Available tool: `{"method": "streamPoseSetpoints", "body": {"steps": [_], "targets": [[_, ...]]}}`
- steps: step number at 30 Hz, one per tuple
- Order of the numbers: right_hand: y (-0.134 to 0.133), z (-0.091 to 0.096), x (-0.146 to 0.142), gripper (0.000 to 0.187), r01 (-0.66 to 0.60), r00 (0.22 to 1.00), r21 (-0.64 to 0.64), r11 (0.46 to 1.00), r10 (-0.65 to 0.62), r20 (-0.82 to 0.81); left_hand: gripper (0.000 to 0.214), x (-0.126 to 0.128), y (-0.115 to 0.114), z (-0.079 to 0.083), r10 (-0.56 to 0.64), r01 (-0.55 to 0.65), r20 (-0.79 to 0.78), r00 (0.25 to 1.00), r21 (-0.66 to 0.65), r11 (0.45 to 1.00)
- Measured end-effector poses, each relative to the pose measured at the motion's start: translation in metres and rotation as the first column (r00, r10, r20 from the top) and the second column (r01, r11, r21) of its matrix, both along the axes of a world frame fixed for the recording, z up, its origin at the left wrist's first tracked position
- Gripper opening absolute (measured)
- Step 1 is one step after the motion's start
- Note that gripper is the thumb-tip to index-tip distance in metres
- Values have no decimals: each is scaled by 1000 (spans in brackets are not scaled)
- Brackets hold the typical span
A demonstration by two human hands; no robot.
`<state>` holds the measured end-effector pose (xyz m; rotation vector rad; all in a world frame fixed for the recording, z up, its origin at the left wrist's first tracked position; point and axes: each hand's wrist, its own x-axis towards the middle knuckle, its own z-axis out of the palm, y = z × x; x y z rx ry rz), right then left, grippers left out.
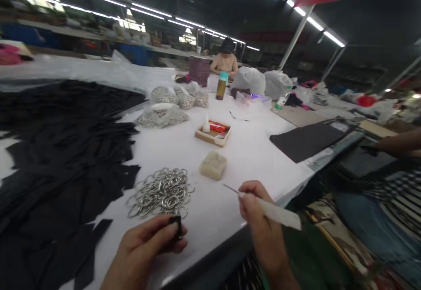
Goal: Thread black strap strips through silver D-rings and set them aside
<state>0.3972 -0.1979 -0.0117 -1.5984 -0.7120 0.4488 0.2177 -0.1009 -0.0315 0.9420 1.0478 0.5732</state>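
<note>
My left hand [148, 246] pinches a small black fabric piece [177, 227] at the table's near edge, close to a heap of silver metal D-rings [164, 193]. Held in my right hand [259, 220] is a slim tool with a white handle [279, 214]; its thin pointed metal tip extends up and left over the white table [250, 158]. Beyond that tip sits a pale, lumpy block [213, 165], touched by neither hand. Many black fabric strips [66, 171] lie piled to the left. Whether a ring is in the black piece, I cannot tell.
A shallow box [213, 133] holds a small white bottle and a red packet. Behind stand bags of metal rings [162, 115] and a brown drink bottle [222, 86]. Dark sheets [309, 138] lie right. A person [225, 59] sits across; another person's arm [399, 144] reaches in at right.
</note>
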Motion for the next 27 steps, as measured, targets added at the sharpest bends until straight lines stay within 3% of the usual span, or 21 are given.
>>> {"method": "streamPoseSetpoints", "body": {"steps": [4, 11, 18, 27], "targets": [[7, -4, 12, 26, 55, 997, 41, 998, -53, -52, 17, 13, 2, 6, -46, 46, 97, 994, -2, 999], [41, -4, 27, 28, 48, 994, 87, 995, -56, 92, 16, 19, 10, 3, -111, 116, 134, 985, -33, 993], [65, -11, 38, 25, 47, 988, 48, 998, -54, 142, 17, 25, 10, 3, -108, 123, 147, 983, -93, 988], [75, -17, 39, 21, 53, 978, 6, 999, -53, 201, 17, 23, 8, -1, -107, 135, 209, 972, -122, 983]]}}
